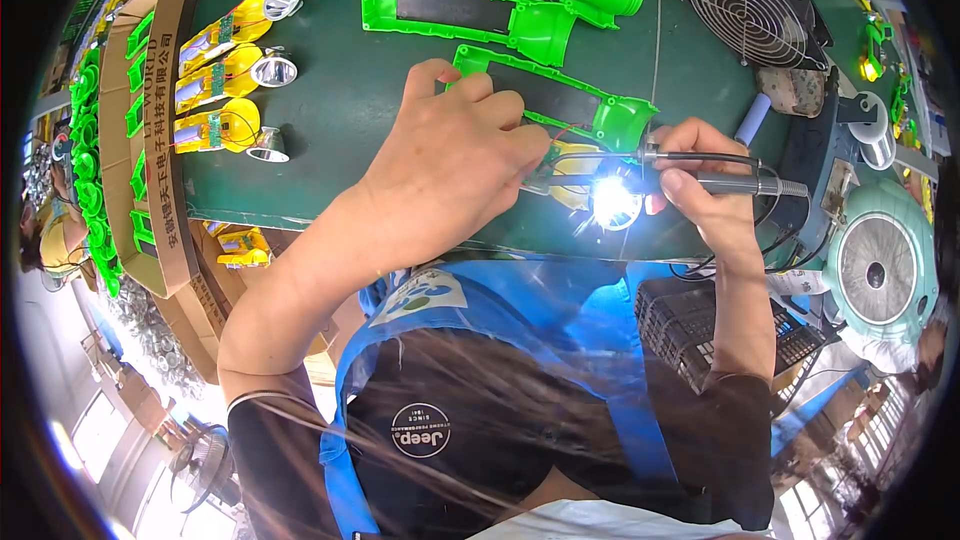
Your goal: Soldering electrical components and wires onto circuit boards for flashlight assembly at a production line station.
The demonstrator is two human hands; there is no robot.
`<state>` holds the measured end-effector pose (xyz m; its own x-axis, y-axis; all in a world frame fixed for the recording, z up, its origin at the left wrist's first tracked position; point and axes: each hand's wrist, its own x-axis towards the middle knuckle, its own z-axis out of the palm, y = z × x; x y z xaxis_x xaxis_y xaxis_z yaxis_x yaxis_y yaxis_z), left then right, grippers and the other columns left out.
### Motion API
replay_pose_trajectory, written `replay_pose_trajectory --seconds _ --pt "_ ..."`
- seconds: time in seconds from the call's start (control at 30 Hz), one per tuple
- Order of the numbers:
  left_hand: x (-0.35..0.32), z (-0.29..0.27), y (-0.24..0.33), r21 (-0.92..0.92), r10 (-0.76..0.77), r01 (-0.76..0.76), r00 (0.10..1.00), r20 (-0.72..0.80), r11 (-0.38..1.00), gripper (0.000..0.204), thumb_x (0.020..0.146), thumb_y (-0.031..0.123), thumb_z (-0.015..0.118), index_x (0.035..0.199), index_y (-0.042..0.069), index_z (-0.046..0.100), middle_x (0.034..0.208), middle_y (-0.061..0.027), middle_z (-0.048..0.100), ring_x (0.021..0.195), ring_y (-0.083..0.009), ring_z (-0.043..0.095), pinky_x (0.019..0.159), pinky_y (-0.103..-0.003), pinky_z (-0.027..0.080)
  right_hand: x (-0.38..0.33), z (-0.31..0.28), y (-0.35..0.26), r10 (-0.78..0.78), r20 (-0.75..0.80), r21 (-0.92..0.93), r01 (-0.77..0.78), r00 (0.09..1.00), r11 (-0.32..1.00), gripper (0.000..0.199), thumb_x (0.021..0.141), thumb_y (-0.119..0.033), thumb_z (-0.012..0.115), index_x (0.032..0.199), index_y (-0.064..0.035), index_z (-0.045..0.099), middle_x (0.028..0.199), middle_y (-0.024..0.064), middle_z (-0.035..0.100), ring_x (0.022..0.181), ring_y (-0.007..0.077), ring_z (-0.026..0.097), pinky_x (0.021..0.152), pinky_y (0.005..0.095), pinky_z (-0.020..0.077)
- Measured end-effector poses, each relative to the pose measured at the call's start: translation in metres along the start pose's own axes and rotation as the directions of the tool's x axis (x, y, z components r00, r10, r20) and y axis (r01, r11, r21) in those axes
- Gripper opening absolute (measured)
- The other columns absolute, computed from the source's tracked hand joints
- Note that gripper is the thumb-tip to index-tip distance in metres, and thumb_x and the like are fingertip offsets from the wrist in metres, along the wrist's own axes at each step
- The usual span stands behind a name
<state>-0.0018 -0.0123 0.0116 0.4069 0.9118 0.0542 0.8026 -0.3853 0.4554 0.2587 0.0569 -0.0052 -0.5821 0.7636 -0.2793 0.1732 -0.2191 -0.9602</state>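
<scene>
My right hand grips a soldering iron with a dark handle, its tip end close to a yellow flashlight insert. A glaring, lit reflector forms the end of this insert. My left hand is closed at the insert's left end, knuckles up; its fingertips are mostly hidden. Just beyond my hands lies a green flashlight housing, open side up, with a thin red wire near it. The left hand partly covers this housing.
More green housings lie at the far side of the green table. Several yellow inserts with reflectors line the left, beside a cardboard box. At right are a black fan, a solder spool and a pale green fan.
</scene>
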Motion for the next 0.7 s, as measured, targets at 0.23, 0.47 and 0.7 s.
replay_pose_trajectory --seconds 0.23,0.47,0.7 --pt "-0.002 0.004 0.0 -0.012 0.006 -0.007 0.998 -0.069 1.0 0.013 0.072 0.008 0.067 0.077 0.014 0.057 0.075 -0.0009 0.048 0.079 -0.021 0.051 0.092 -0.044 0.034 -0.004 -0.004 0.006 -0.092 -0.012 -0.026 0.092 0.996 0.995 0.027 0.08 -0.023 0.068 0.084 0.0001 0.055 0.068 0.0077 0.06 0.057 0.014 0.057 0.088 0.0348 0.0461" --pt "0.001 0.001 0.003 -0.025 -0.019 0.018 0.999 -0.04 1.0 0.013 0.072 0.007 0.067 0.076 0.013 0.056 0.075 -0.0014 0.048 0.078 -0.021 0.051 0.092 -0.042 0.034 -0.014 -0.016 0.018 -0.1 -0.147 0.181 0.126 0.984 0.975 0.027 0.081 -0.016 0.069 0.092 0.0039 0.056 0.081 0.0118 0.063 0.062 0.0164 0.063 0.06 0.0288 0.0526" --pt "0.003 0.004 0.004 0.015 -0.033 0.034 0.998 -0.062 0.999 0.014 0.072 0.007 0.068 0.077 0.012 0.056 0.074 -0.0018 0.048 0.078 -0.0213 0.052 0.092 -0.042 0.035 -0.011 -0.017 0.02 -0.154 -0.145 0.232 0.185 0.977 0.955 0.03 0.081 -0.019 0.071 0.093 0.0042 0.055 0.082 0.0125 0.063 0.064 0.0173 0.063 0.062 0.029 0.0525"
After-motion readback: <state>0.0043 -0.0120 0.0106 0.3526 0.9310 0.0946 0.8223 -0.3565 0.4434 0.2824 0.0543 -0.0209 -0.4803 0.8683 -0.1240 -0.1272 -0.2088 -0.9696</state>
